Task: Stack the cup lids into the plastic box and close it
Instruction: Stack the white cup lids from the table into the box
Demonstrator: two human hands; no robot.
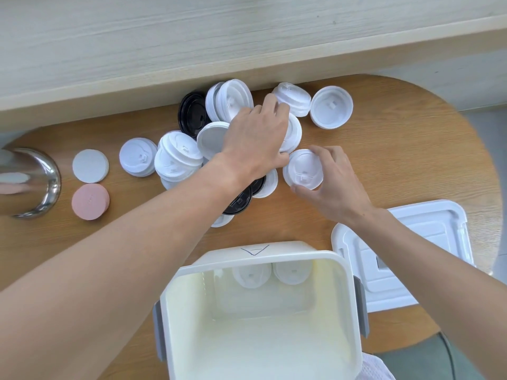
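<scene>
Several white and black cup lids [178, 157] lie in a loose pile on the wooden table. My left hand [255, 138] reaches over the pile, its fingers closed around a white lid [293, 133] near the middle. My right hand [334, 185] grips another white lid [301, 168] by its rim, just right of the pile. The open white plastic box [263, 259] stands at the near edge with two white lids [252, 274] on its floor by the far wall. The box's flat white cover [428, 223] lies to its right, partly under my right forearm.
A steel cup [30, 182] stands at the far left. Beside it lie a grey disc [90, 165] and a pink disc [90, 201]. A pale wooden shelf [192, 50] runs along the back of the table. A single white lid [331, 107] lies apart at the back right.
</scene>
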